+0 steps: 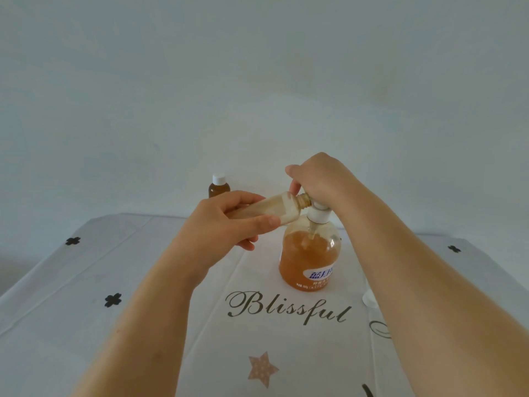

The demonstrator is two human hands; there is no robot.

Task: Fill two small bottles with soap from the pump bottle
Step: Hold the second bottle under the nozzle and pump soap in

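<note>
A clear pump bottle (310, 256) of orange soap stands in the middle of the table, about two thirds full. My right hand (320, 179) lies over its white pump head (317, 214), fingers curled down round the top. My left hand (220, 222) grips a small clear uncapped bottle (274, 209) tipped on its side, its neck held against the pump spout. Soap streaks coat its inner wall. A second small bottle (219, 189), brown with a white cap, stands upright at the table's far edge behind my left hand.
The table (86, 282) wears a white cloth printed with "Blissful", black flowers and a star. A small white cap (369, 299) lies on the cloth right of the pump bottle, partly behind my right forearm. A plain wall rises behind.
</note>
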